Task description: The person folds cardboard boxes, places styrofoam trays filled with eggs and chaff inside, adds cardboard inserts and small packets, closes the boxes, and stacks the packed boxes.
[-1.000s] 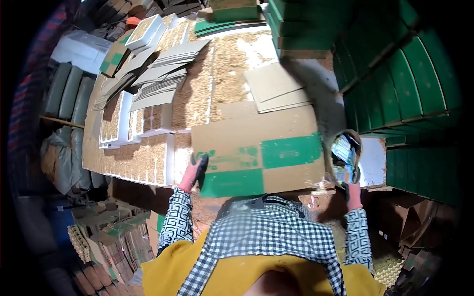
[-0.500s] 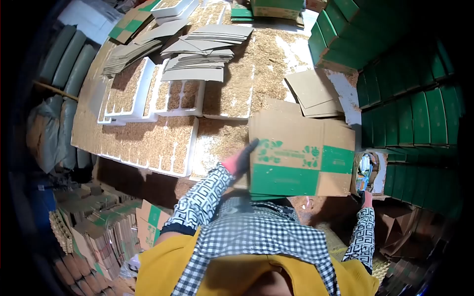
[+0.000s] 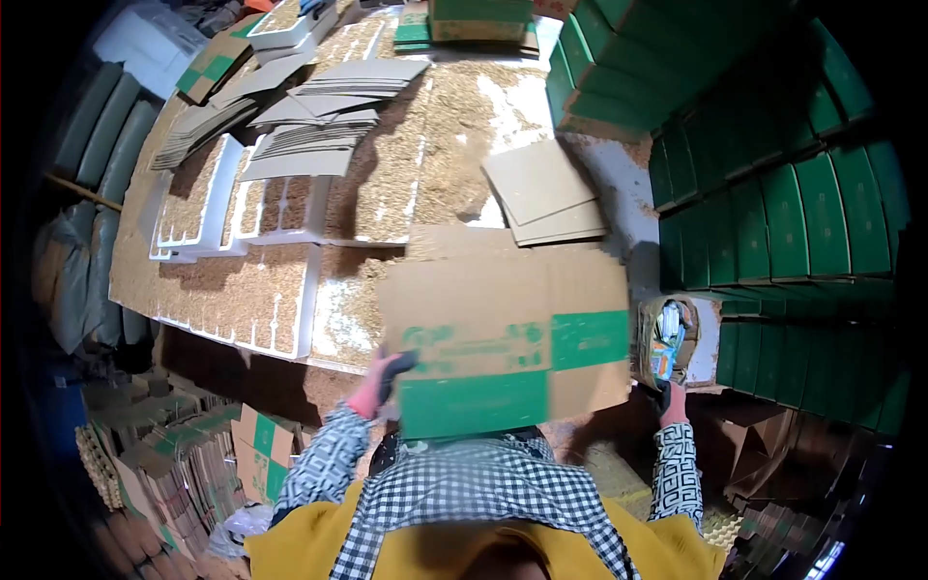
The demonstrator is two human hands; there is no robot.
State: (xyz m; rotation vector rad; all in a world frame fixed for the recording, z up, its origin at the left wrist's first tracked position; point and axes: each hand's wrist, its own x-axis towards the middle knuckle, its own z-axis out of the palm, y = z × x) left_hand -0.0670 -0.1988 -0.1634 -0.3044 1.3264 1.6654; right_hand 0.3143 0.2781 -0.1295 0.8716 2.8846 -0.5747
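A flattened cardboard carton (image 3: pixel 474 401), brown with green panels and printing, is held in front of my apron, slightly blurred. My left hand (image 3: pixel 385 379), in a pink glove with dark fingers, grips its left edge with the thumb on the printed face. My right hand (image 3: pixel 667 401), gloved alike, is by the carton's lower right corner, just below an open container of small packets (image 3: pixel 667 338). Its fingers are partly hidden, and whether they touch the carton is unclear. Grey-brown cardboard sheets (image 3: pixel 546 188) lie on the table beyond the carton.
White foam trays (image 3: pixel 314 300) filled with brown grainy material cover the table's left side, with stacked cardboard pieces (image 3: pixel 309 145) on top. Green cartons (image 3: pixel 773 222) are piled along the right. Bundled flat cartons (image 3: pixel 184 454) stand at lower left, beside grey sacks (image 3: pixel 97 135) further up.
The view has shifted, so the table appears further left. The carton is lower and closer to my body, my left hand still on its left edge. My right hand remains near its lower right corner.
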